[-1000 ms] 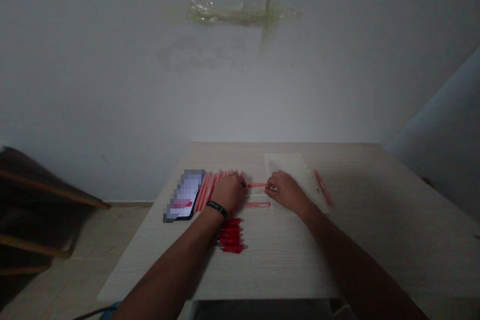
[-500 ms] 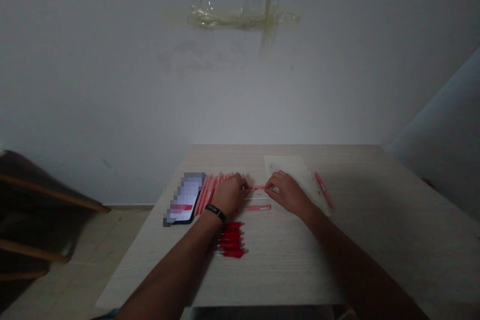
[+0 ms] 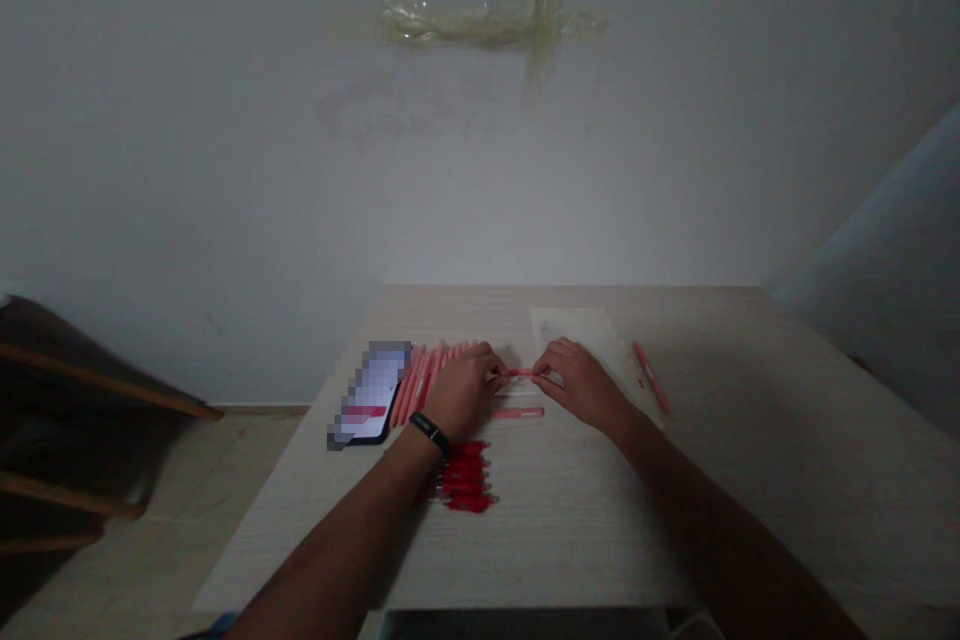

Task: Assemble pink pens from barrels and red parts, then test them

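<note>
A pink pen (image 3: 517, 373) is held crosswise between both hands, above the far half of the table (image 3: 585, 540). The left hand (image 3: 465, 392) and right hand (image 3: 581, 385) face each other, and the left fingers (image 3: 489, 365) and right fingers (image 3: 551, 365) are closed narrow on the pen's opposite ends. A black wristband (image 3: 429, 433) is worn on the left wrist.

Directly left of the left hand, a row of pink pens (image 3: 424, 382) lies side by side. Left of that row is a phone (image 3: 367, 395), its screen pixelated. A cluster of red pens (image 3: 466, 485) lies near the left wrist. A separate pink pen (image 3: 517, 412) lies just nearer than the held pen. A sheet of paper (image 3: 577, 335) lies beyond the right hand, with a loose pink pen (image 3: 650, 377) slanting along its right edge.
</note>
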### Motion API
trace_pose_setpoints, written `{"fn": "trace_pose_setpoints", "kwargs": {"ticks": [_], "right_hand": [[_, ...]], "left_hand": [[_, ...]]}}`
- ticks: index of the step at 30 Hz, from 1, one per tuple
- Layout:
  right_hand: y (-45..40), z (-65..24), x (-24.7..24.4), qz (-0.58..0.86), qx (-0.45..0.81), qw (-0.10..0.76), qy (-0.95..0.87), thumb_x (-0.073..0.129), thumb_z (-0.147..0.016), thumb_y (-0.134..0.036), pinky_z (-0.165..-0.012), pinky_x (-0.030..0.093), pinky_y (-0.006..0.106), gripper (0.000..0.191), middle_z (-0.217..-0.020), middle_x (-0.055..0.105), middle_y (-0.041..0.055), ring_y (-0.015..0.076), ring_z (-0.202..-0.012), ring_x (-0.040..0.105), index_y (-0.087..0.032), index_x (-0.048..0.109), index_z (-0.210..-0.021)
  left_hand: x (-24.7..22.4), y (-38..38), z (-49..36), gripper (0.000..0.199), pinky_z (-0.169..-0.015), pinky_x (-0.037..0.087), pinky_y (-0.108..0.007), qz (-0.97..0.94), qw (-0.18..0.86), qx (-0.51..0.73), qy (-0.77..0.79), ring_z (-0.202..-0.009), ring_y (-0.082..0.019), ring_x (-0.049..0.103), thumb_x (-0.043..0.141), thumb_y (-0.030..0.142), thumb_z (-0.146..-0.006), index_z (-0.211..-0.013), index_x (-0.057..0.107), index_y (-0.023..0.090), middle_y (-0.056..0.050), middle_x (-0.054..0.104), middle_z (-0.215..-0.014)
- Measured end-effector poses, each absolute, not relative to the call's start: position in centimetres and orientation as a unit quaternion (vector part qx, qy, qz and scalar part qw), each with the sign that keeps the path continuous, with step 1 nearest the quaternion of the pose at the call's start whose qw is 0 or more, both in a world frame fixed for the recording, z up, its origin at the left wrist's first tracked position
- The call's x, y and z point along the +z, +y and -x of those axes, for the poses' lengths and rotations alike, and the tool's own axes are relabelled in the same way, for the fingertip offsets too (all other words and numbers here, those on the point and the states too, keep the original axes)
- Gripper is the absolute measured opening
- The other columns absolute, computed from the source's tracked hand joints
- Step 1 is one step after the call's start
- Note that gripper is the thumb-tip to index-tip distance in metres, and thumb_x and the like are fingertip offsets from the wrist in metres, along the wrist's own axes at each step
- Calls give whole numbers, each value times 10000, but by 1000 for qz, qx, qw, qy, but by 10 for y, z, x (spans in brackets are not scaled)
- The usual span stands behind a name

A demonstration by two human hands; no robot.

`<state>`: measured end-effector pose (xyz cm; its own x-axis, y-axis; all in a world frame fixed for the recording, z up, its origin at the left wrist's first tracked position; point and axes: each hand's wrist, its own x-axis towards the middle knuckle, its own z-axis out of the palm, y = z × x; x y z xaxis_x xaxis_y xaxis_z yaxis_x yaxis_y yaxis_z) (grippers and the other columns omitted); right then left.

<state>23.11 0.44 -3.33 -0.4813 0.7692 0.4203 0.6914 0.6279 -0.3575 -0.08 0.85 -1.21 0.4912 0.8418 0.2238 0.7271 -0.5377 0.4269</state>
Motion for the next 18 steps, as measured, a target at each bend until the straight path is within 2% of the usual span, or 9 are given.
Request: {"fn": "trace_pose_setpoints", "kwargs": {"ticks": [7,18], "right_hand": [[4,-230,-32,422,66,272,-862,675,-911,-238,-842,423,334,72,-884,639,41,202,-907,568,-187,645,-870],[-1,-228,-27,414,31,220,-883,634,-936,-251,-841,426,351,95,-882,654,61,219,-904,574,-188,658,-869]], "left_hand": [[-11,7,-1,141,-814,439,-293,-856,131,197,460,-934,-191,610,595,257,-936,-946,723,198,-61,658,-1000],[-8,5,-5,139,-805,447,-284,-859,141,160,466,-923,-184,621,564,190,-928,-927,702,175,-77,652,-998]]}}
